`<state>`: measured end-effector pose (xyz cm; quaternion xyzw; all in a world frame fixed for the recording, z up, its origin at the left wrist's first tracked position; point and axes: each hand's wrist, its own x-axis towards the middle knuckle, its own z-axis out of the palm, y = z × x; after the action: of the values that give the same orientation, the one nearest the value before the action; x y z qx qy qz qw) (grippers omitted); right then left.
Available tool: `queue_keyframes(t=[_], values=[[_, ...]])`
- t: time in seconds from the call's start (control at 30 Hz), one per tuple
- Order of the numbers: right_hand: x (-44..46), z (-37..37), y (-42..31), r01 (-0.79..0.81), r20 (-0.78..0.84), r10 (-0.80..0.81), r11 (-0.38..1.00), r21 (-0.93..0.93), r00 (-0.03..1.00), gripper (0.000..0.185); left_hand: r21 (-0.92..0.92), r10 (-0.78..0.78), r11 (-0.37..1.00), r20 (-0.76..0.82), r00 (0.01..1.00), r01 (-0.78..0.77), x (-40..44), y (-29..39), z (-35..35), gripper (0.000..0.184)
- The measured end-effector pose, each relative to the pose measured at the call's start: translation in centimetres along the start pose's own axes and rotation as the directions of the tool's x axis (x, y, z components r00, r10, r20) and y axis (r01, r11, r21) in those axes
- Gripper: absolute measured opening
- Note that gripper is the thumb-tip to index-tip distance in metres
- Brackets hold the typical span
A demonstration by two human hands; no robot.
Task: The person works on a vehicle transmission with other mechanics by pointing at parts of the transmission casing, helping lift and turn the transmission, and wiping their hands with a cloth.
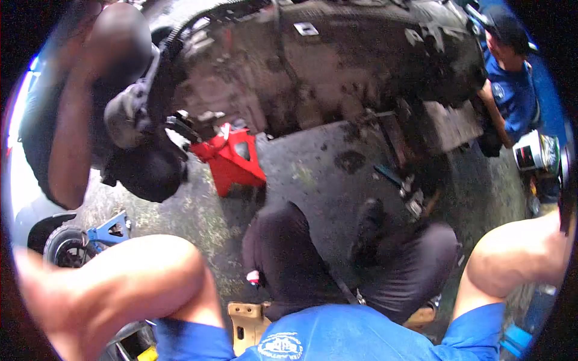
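Both my arms are bent and raised. My left forearm [120, 283] runs out to the left edge, where it blurs. My right forearm [518, 253] reaches the right edge and is cut off there. Neither hand shows its fingers, so what they hold or touch is hidden. Below are my blue shirt [355, 331] and my dark trousers [283, 253], with the knees bent as I sit low. A red metal stand [238, 162] is on the floor ahead, beside a large dirty brown vehicle part [337, 60].
A person in dark clothes [90, 138] leans in at the left, and another in a blue shirt [512, 96] is at the right, near a white bucket [534, 151]. A blue metal stand [113, 230] and a wheel [66, 248] are at left. A teal-handled tool [387, 175] lies on the floor.
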<state>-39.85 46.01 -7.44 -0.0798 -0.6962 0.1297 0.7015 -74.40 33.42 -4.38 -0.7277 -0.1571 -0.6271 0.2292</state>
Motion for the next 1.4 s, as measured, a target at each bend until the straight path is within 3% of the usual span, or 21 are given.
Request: queue_keyframes(t=[0.07,0.1,0.13,0.17,0.2,0.23,0.27,0.3,0.4,0.47,0.5,0.6,0.67,0.73,0.77,0.87,0.93,1.07,1.13,1.17,1.4], values=[[-5.6,-7.5,7.4,-0.441,0.169,0.432,0.668,0.6,0.886,0.015,-0.484,-0.47,0.775,-0.01,0.882,0.407,-7.5,-0.8,0.8,0.012],[-10.0,-5.2,8.4,-0.259,0.098,0.27,0.96,-0.105,0.958,0.013,-0.678,-0.659,0.514,0.08,0.748,0.526,-11.2,-1.3,1.4,0.015],[-13.4,-2.0,8.7,0.049,0.146,0.096,0.648,-0.76,0.985,0.013,-0.31,-0.595,0.761,0.015,0.803,0.57,-14.1,-1.2,3.8,0.015],[-14.1,1.3,8.8,-0.348,0.059,0.379,0.893,-0.286,0.923,0.024,-0.561,-0.774,0.54,-0.039,0.632,0.627,-19.0,-1.3,3.9,0.02],[-14.6,4.5,8.6,-0.636,0.158,0.619,0.718,0.283,0.769,0.035,-0.674,-0.946,0.235,0.008,0.325,0.7,-18.1,0.4,7.1,0.015],[-16.1,6.7,9.0,-0.615,0.216,0.577,0.754,0.23,0.788,0.016,-0.112,-0.888,0.447,0.066,0.456,0.887,-21.4,1.0,7.9,0.029],[-16.2,7.4,8.7,-0.662,0.371,0.625,0.749,-0.038,0.687,0.026,-0.491,-0.932,0.246,0.116,0.343,0.836,-22.8,1.0,9.7,0.043],[-16.9,8.4,8.7,-0.774,0.479,0.706,0.628,-0.083,0.521,0.028,-0.638,-0.868,0.296,0.131,0.479,0.711,-24.6,0.4,11.6,0.053],[-17.8,10.1,7.9,-0.768,0.674,0.626,0.626,-0.134,0.392,0.018,-0.512,-0.901,0.347,0.05,0.431,0.786,-25.3,1.0,15.1,0.068],[-19.5,11.2,8.0,-0.656,0.724,0.461,0.754,-0.015,0.513,0.026,-0.512,-0.909,0.36,-0.003,0.418,0.78,-26.0,1.2,16.5,0.07],[-19.3,10.8,7.4,-0.732,0.789,0.474,0.68,-0.045,0.392,0.039,-0.405,-0.879,0.436,-0.002,0.476,0.803,-27.0,1.0,16.8,0.069],[-19.6,10.8,6.8,-0.68,0.792,0.348,0.724,0.113,0.502,0.052,-0.101,-0.824,0.558,0.054,0.564,0.824,-29.0,-1.1,15.4,0.072],[-19.2,10.4,7.2,-0.734,0.835,0.324,0.666,0.132,0.444,0.065,-0.129,-0.861,0.503,0.012,0.508,0.855,-28.7,-1.2,14.9,0.075],[-20.3,10.1,7.7,-0.924,0.807,0.46,0.101,0.368,0.371,0.072,0.028,-0.883,0.456,-0.109,0.456,0.89,-28.7,-1.9,13.2,0.074],[-20.7,10.4,8.5,-0.874,0.775,0.46,0.005,0.486,0.433,0.081,0.208,-0.837,0.468,-0.205,0.507,0.859,-28.7,-3.0,12.1,0.072],[-20.3,10.6,9.0,-0.719,0.763,0.584,-0.4,0.568,0.278,0.082,0.731,-0.643,0.362,-0.254,0.723,0.579,-27.0,-5.7,7.1,0.064],[-20.6,10.1,9.8,-0.707,0.766,0.581,-0.417,0.572,0.276,0.081,0.909,-0.51,0.244,-0.175,0.842,0.337,-26.4,-7.8,4.4,0.056],[-21.1,10.0,10.4,-0.708,0.803,0.522,-0.449,0.545,0.287,0.08,0.961,-0.643,-0.011,-0.217,0.735,0.275,-24.1,-9.2,3.0,0.043],[-20.7,10.1,9.9,-0.724,0.79,0.553,-0.426,0.542,0.265,0.074,0.947,-0.728,0.034,-0.195,0.657,0.319,-24.2,-10.1,2.0,0.032],[-21.0,10.0,10.1,-0.772,0.784,0.566,-0.37,0.517,0.254,0.073,0.93,-0.668,0.138,-0.168,0.725,0.342,-23.9,-10.4,1.8,0.017],[-21.9,9.9,10.5,-0.874,0.767,0.608,-0.238,0.423,0.205,0.066,0.774,-0.658,0.287,-0.268,0.703,0.564,-23.6,-11.5,0.6,0.013]])
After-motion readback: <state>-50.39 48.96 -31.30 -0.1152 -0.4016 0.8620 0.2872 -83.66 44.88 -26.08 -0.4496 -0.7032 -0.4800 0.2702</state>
